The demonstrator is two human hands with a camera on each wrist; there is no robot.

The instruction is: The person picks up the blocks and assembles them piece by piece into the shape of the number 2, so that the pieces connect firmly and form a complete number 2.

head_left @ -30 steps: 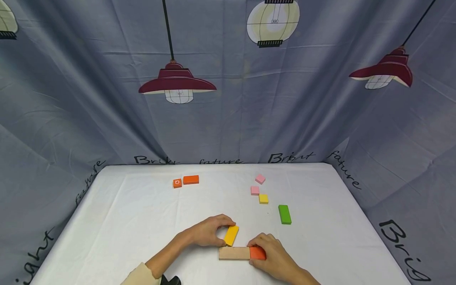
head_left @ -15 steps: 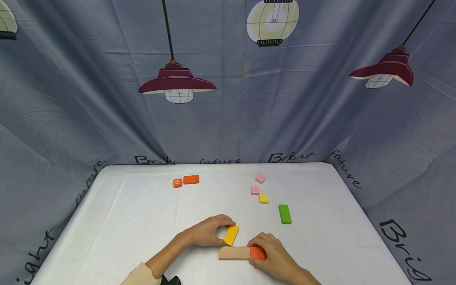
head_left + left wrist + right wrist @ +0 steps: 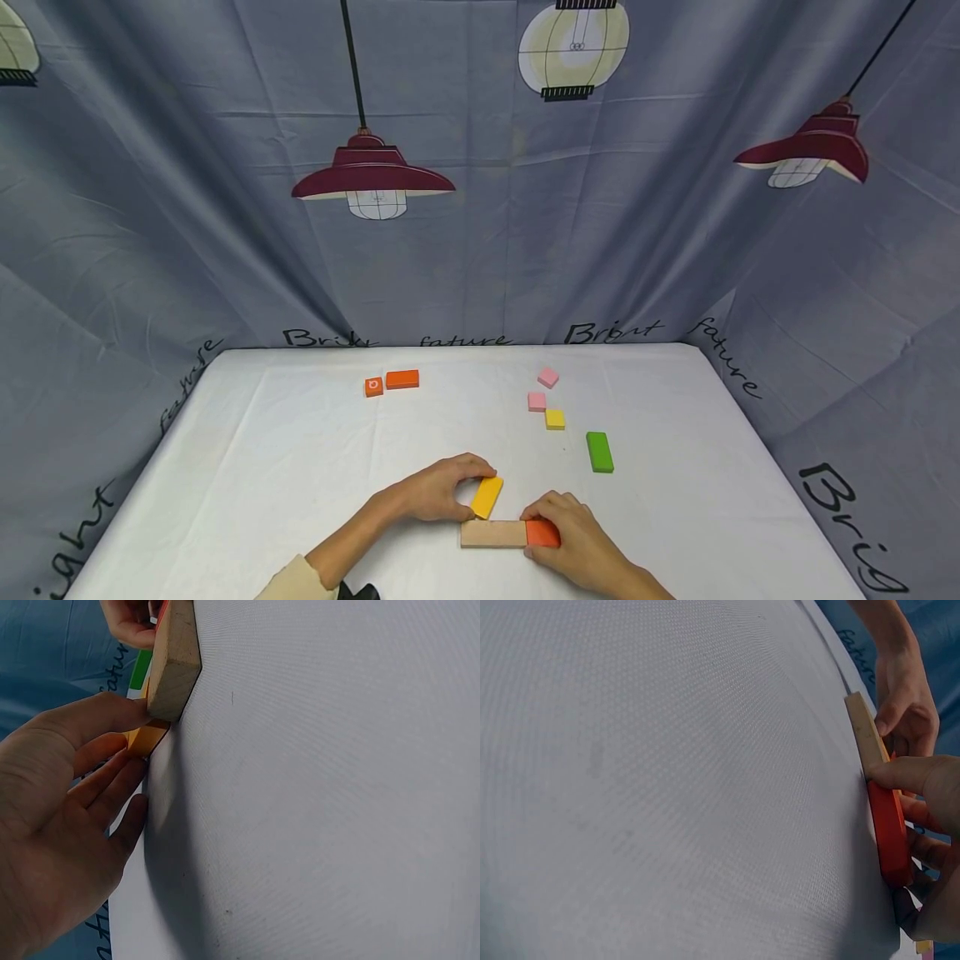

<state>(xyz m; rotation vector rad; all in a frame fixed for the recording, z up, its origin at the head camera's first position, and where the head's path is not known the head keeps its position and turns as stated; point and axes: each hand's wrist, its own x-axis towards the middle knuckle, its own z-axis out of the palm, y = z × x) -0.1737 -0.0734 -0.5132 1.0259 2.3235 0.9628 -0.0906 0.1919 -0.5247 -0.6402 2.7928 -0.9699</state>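
Note:
My left hand (image 3: 437, 487) pinches a yellow rectangular block (image 3: 487, 497) between thumb and fingers. That block slants, its lower end right at the back edge of a plain wooden block (image 3: 492, 534) lying on the table. End to end with the wooden block, on its right, is a red-orange block (image 3: 542, 532), which my right hand (image 3: 572, 533) grips by its front and back sides. In the right wrist view the thumb presses close to the seam between the red-orange block (image 3: 889, 832) and the wooden block (image 3: 864, 735). The left wrist view shows the wooden block's bare end (image 3: 171, 690) beside the left thumb.
Farther back on the white table (image 3: 262, 467) lie a green block (image 3: 599, 452), a small yellow block (image 3: 554, 419) and two pink blocks (image 3: 537, 402). At the back left are an orange block (image 3: 402, 379) and a small orange cube (image 3: 373, 387). A grey printed curtain (image 3: 480, 267) surrounds the table.

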